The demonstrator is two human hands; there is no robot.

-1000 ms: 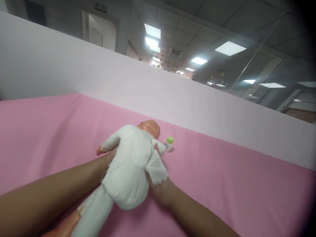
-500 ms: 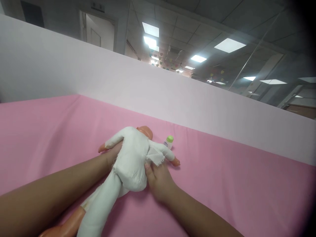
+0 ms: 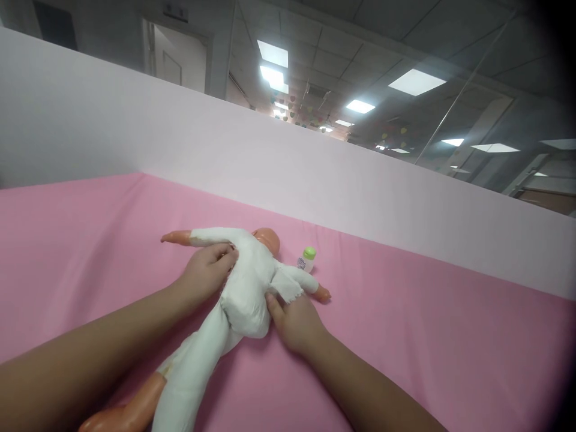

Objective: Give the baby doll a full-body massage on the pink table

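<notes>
A baby doll in a white cloth suit lies face down on the pink sheet, head away from me, arms spread. My left hand rests on its left side below the outstretched arm, fingers curled against the cloth. My right hand lies beside the doll's right hip, thumb touching the white torso and fingers under the frayed sleeve. A small white bottle with a green cap stands just past the doll's right arm.
A pale partition wall runs along the far edge of the pink surface. Beyond it are ceiling lights, a door and glass panels.
The doll has been lowered from a raised, tilted hold onto the sheet, its arms now spread out. My left hand has come out from under it onto its side.
</notes>
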